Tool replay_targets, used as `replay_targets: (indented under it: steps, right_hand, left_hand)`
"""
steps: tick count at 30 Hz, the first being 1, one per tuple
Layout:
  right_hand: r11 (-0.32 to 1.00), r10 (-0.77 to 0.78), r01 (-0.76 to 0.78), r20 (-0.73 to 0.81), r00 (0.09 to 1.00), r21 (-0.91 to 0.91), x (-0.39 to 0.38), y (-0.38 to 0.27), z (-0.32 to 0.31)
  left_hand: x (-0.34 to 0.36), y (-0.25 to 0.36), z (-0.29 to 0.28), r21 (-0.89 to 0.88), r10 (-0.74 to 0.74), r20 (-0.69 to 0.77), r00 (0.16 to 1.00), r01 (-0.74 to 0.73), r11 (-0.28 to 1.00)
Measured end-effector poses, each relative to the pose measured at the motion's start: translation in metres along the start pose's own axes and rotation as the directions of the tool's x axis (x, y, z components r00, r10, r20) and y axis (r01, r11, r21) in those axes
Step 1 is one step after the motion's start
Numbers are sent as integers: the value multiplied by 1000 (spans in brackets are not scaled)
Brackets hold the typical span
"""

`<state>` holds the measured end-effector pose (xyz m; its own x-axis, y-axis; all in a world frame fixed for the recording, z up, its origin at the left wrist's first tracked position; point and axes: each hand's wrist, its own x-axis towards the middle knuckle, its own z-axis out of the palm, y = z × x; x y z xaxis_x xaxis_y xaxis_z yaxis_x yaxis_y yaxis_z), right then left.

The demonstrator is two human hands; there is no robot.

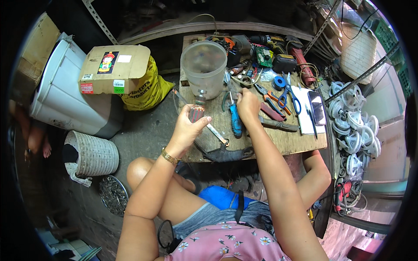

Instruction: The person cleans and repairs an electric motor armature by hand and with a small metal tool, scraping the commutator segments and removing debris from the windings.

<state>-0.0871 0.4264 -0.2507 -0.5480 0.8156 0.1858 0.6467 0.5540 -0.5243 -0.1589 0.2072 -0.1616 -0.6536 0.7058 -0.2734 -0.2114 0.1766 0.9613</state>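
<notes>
In my left hand (pixel 190 123) I hold a motor armature (pixel 197 114) by its dark ribbed core, with its copper windings and shaft end pointing up. It is just in front of a cloudy plastic bucket (pixel 203 71). My right hand (pixel 248 105) is closed at the middle of the wooden table; what its fingers hold, if anything, is hidden. Beside it, a blue-handled screwdriver (pixel 235 119) lies on the wood. Pliers (pixel 266 95) and a hammer (pixel 278 125) lie to the right of that hand, and a flat metal strip (pixel 216 134) lies nearer me.
Blue-handled scissors (pixel 289 93), a white pad (pixel 306 114) and a phone (pixel 317 108) occupy the table's right side. Power tools (pixel 285 64) crowd its back. A pale basket (pixel 92 153) and a bowl of metal scraps (pixel 113 195) stand on the floor at left; white plastic parts (pixel 355 126) hang at right.
</notes>
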Motion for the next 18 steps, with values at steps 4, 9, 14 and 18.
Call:
replay_targets:
  steps: [4,9,14,18]
  right_hand:
    - [847,-17,135,-229,973,514,-4,11,-3]
    - [57,126,16,-23,992,998,-5,21,-35]
    - [-379,-486,-596,395,779,708,-26,-10,-87]
    - [102,-457,-612,583,671,784,-36,8,-115]
  left_hand:
    - [10,-20,0,246,284,-64,957,-260,934]
    - [5,-8,13,576,493,18,870,-412,706]
    - [-5,-9,13,815,537,35,843,-336,473]
    - [-2,-11,16,811,488,43,872,-316,493]
